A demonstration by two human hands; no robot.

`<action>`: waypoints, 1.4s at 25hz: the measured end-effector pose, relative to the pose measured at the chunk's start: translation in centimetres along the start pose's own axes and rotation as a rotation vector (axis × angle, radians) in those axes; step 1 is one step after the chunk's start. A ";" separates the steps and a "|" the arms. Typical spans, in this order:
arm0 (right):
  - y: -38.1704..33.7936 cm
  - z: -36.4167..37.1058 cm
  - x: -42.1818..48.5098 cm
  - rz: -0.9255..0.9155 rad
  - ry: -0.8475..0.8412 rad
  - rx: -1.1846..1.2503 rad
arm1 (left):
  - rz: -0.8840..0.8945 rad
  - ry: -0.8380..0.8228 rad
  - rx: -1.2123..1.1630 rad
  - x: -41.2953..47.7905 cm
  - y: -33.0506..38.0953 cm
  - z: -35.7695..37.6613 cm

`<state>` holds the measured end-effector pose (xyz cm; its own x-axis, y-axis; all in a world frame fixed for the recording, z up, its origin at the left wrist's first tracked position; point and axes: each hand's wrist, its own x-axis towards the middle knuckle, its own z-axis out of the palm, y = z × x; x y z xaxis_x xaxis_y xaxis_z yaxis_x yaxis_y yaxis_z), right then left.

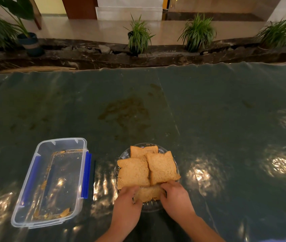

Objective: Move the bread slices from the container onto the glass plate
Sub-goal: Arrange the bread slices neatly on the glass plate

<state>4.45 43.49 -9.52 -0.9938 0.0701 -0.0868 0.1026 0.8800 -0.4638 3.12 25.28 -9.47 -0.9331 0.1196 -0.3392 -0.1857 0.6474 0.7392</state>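
Where both hands' grip pinches the nearest bread slice [149, 193], fingertips hide its edges.

We see the tabletop [208, 105] under a glossy, wrinkled dark sheet that mirrors the lamps. At eight o'clock, the container [25, 206] is clear smooth plastic with shiny blue plastic clips, dusted with crumbs. The glass plate [151, 206] is transparent and ribbed. The bread slices [162, 167] look matt, porous and rough.
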 end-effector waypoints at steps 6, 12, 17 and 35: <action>-0.2 -0.3 -0.1 0.007 -0.039 -0.018 | 0.008 -0.011 0.005 -0.4 0.3 -0.4; 0.6 -3.4 1.4 0.108 0.125 0.079 | 0.026 0.243 0.121 1.8 0.8 -3.8; 1.4 -4.7 5.4 0.160 0.134 0.068 | -0.068 0.110 0.056 3.6 2.1 -5.2; 2.4 -3.5 5.5 0.257 0.037 0.194 | -0.160 0.087 -0.150 3.1 2.1 -4.9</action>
<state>-0.90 47.64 -8.02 -0.9348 0.2985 -0.1926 0.3534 0.7258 -0.5902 -1.67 23.30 -6.10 -0.9096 -0.0449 -0.4129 -0.3715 0.5329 0.7603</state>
